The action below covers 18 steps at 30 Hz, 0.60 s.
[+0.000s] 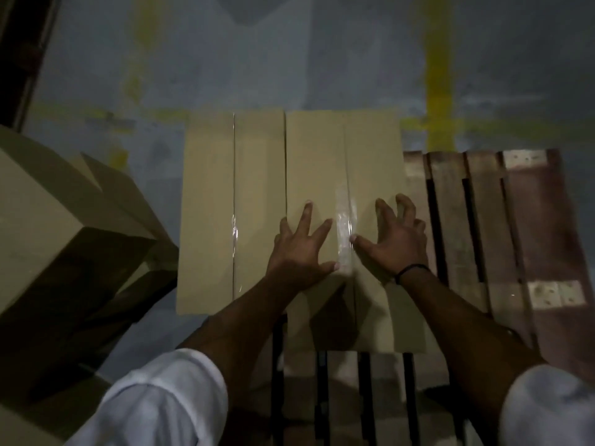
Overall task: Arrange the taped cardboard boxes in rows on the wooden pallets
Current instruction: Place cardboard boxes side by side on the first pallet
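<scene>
Both hands spread on the tan taped cardboard box point(322, 162), nothing gripped.
Left hand point(299, 249) flat, fingers straight; right hand point(397, 244) splayed on fingertips, thumb on the clear tape seam point(344, 220). Box sits on the brown slatted wooden pallet point(467, 220), flush against a second taped tan box point(209, 204) at 9 o'clock. Bare slats at 3 and 6. Loose tan cartons point(48, 204) further out at 9; yellow-lined grey floor point(322, 59) at 12.

sleeves point(161, 397): white, pushed up | right wrist: black band point(412, 271)
</scene>
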Available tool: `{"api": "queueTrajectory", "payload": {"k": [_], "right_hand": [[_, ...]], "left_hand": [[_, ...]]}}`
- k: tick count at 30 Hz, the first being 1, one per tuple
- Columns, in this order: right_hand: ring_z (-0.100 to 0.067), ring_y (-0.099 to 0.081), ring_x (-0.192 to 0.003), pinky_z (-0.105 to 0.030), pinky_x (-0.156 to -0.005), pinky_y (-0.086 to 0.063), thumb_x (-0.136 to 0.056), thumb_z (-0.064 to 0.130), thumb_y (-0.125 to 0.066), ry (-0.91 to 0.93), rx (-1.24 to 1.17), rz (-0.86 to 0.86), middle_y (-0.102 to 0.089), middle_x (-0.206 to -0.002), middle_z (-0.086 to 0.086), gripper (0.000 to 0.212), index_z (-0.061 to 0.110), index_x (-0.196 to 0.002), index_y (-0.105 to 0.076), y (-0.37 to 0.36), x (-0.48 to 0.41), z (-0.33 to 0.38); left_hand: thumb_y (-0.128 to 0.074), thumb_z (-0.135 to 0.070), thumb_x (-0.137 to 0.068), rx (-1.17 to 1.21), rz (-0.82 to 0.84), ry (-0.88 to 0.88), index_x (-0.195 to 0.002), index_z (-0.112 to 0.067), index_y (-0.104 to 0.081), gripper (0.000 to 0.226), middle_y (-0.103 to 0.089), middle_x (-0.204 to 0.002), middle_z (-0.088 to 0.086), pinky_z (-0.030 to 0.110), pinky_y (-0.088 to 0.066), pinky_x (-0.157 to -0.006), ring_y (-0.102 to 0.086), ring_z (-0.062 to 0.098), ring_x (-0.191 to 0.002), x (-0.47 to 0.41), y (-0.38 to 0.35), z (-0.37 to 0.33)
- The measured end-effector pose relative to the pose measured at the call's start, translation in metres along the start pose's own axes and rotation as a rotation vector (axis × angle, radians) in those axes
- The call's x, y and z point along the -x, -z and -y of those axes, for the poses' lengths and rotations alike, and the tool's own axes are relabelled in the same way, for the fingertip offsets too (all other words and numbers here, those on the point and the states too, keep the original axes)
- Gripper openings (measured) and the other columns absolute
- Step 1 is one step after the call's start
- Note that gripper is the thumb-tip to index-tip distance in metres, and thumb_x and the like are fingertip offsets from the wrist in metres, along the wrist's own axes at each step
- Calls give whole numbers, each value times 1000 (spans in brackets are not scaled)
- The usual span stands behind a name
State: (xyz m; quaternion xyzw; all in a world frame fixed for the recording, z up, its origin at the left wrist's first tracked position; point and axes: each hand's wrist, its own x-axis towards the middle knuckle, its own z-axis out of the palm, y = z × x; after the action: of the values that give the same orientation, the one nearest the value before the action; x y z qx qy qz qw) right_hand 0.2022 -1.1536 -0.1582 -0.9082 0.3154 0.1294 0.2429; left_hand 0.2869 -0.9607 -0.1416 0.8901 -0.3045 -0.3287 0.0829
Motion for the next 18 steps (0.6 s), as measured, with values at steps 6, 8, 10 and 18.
{"api": "queueTrajectory", "payload": {"k": [6, 8, 10, 18], "right_hand": [[-49, -15, -145, -62, -113, -30, -75, 73, -67, 12, 173, 153, 1, -168, 1, 96, 39, -154, -25, -52, -5, -12], [-48, -5, -149, -65, -114, -25, -78, 71, -65, 31, 167, 141, 2, -168, 1, 95, 37, -156, -22, -58, 9, -15], [-46, 3, -151, -66, -115, -22, -79, 74, -62, 58, 198, 152, 5, -169, 0, 97, 36, -157, -17, -65, 28, -18], [-41, 29, -149, -75, -115, -9, -65, 98, -47, 118, 338, 284, 34, -164, -2, 131, 32, -160, 14, -92, 100, -37]], "left_hand": [[-67, -70, -84, -222, 138, -27, -163, -29, 4, 114, 24, -166, 20, 69, -13, -119, 9, 66, -144, 8, -57, 41], [-71, -74, -76, -226, 139, -27, -161, -31, 14, 128, 32, -164, 19, 69, -11, -120, 14, 63, -145, 16, -69, 49], [-74, -79, -68, -231, 123, -50, -160, -32, 18, 139, 35, -162, 18, 68, -9, -121, 18, 59, -147, 28, -82, 56], [-76, -89, -48, -291, 85, -109, -161, -23, 20, 162, 36, -158, 29, 67, 0, -122, 25, 55, -147, 59, -110, 65]]}}
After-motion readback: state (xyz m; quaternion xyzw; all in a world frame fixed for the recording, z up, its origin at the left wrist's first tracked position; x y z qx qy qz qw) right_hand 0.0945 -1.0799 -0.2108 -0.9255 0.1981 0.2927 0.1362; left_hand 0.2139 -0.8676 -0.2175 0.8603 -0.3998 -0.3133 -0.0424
